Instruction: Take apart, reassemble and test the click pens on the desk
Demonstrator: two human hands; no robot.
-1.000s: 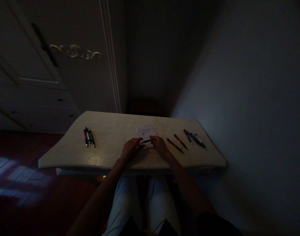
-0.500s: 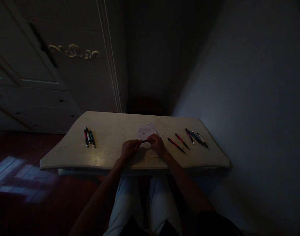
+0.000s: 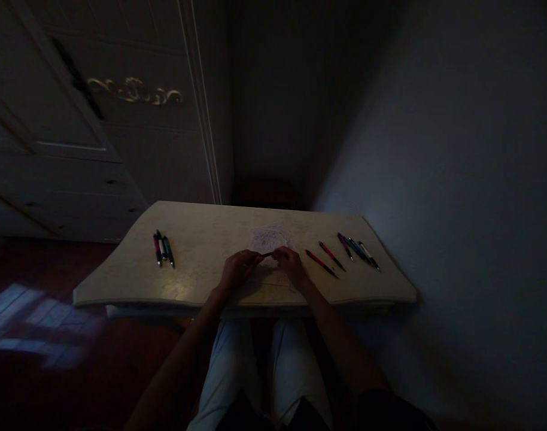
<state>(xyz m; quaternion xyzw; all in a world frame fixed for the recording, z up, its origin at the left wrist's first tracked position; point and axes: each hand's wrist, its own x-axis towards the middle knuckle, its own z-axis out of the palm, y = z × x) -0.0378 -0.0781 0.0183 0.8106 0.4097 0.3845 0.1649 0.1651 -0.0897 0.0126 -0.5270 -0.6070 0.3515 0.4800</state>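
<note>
Over the scribbled paper [image 3: 271, 235], the left hand [image 3: 238, 267] and right hand [image 3: 290, 264] pinch a dark pen [image 3: 267, 255] between them, seemingly one end each in this dim light. It should prove light, stiff, slightly slick, best pinched just in from either end.

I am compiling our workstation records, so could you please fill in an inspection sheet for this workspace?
Surface: pale tabletop, dimly lit, with some darker marks.
Things in hand: dark pen; marked paper on the tabletop, partly hidden by the hands.
Clutter: pen cluster at left; several loose pens at right.
Hands: left hand grips one end of the dark pen, right hand the other.
Cables: nothing seen.
Surroundings: cabinet with scroll ornament ahead left; wall at right; reddish floor with light patches at left.
</note>
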